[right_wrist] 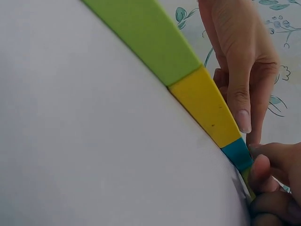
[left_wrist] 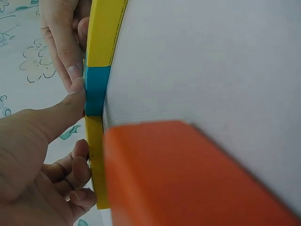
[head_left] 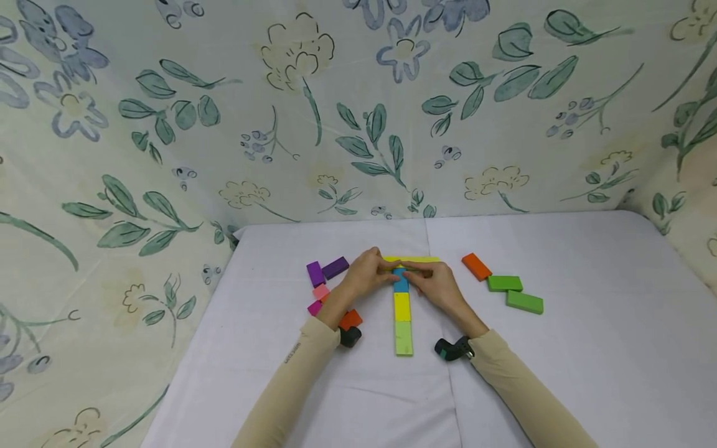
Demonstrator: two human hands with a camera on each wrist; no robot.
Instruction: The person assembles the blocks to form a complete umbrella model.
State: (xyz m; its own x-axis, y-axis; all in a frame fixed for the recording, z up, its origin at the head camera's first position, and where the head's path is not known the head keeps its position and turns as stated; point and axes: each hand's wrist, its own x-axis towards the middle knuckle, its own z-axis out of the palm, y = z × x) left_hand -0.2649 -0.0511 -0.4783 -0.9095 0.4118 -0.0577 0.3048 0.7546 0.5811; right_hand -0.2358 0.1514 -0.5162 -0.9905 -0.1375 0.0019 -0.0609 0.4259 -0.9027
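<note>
A column of flat blocks lies on the white tabletop: light green (head_left: 403,339) nearest me, then yellow (head_left: 401,307), then blue (head_left: 400,285). Across its far end runs a yellow bar (head_left: 420,259). My left hand (head_left: 365,275) is at the blue block's left side, its thumb touching the edge and a forefinger reaching to the bar. From the other side my right hand (head_left: 438,285) mirrors it, thumb by the blue block, forefinger along the bar. In the left wrist view the left thumb presses the side of the blue block (left_wrist: 97,92), with the other fingers loosely bent beside the yellow piece.
Purple blocks (head_left: 335,267), a pink block (head_left: 321,292), a magenta block and orange blocks (head_left: 351,320) lie left, partly behind my left forearm. To the right lie an orange block (head_left: 476,266) and two green blocks (head_left: 524,302). A floral cloth (head_left: 358,186) hangs behind the table.
</note>
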